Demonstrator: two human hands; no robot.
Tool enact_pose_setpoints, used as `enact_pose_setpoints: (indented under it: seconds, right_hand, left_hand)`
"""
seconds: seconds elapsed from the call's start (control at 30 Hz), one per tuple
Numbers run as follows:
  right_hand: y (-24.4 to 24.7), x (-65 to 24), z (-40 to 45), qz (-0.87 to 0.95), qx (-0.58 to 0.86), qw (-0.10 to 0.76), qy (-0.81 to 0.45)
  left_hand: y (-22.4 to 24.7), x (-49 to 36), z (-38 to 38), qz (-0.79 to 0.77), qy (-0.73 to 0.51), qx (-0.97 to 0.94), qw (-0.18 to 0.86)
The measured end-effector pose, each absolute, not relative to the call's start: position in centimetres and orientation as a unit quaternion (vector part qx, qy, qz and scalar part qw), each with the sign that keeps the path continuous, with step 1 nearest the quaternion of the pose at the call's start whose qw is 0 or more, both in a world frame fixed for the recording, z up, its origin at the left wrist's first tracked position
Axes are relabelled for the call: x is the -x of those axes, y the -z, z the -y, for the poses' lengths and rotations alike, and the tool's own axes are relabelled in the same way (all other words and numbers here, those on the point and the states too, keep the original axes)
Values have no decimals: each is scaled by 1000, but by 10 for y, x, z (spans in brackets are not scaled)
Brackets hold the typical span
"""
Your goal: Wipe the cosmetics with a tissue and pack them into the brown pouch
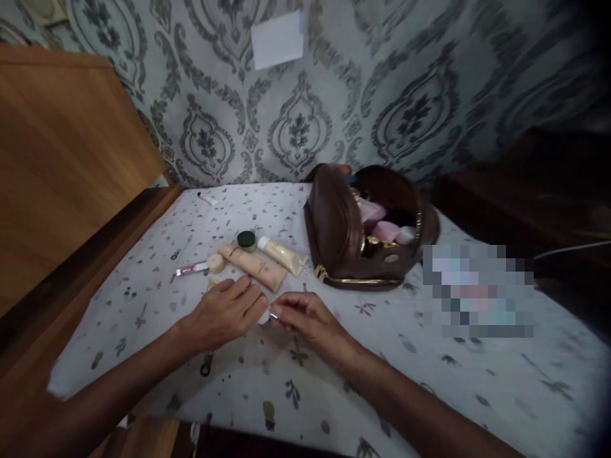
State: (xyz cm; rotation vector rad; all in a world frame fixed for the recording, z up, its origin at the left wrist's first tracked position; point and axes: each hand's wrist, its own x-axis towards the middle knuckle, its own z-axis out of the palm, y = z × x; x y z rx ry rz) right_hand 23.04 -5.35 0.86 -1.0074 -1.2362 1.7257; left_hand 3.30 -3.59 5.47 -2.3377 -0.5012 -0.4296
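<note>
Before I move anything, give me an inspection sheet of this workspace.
Surface: white cloth with leaf prints.
Job's things: small silvery item, mostly hidden; beyond the hands, peach tube, shiny cream tube, round jar with dark green lid, small round cream container, slim pink-and-white tube; open brown bag with gold zip, pink items inside.
Clutter: thin white tube with dark cap, far left; pixelated patch at right, contents unreadable.
Hands: left hand curled, any hold hidden; right hand pinching the silvery item, close to the left.
Cables: thin pale cord-like line, right edge.
Surroundings: grey patterned wall, white rectangle on it; brown wooden panel, left.
</note>
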Motion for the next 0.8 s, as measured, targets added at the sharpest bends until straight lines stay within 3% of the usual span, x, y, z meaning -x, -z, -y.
enact_pose_setpoints:
  seconds: [0.17, 0.23, 0.4, 0.47, 0.63, 0.8]
  right_hand:
    - [-19, -237, 50, 437, 403, 416, -688]
    - [-25, -242, 49, 436, 394, 435, -682]
    - [-33, -256, 46, 462, 353, 458, -673]
    - [-34, -261, 45, 470, 332, 443, -688]
    - [-43, -268, 48, 526, 282, 395, -698]
    - [-70, -281, 56, 594, 292, 430, -615]
  left_hand:
    - [-72, -13, 21, 224, 132, 894, 364]
    - [-79, -3, 17, 274, 133, 901, 308]
    - [-108, 8, 14, 405, 148, 897, -98]
    - [-120, 6, 15, 475, 200, 837, -183]
    - [-137, -21, 14, 556, 364, 703, -252]
    - [-147, -66, 14, 519, 312, 761, -232]
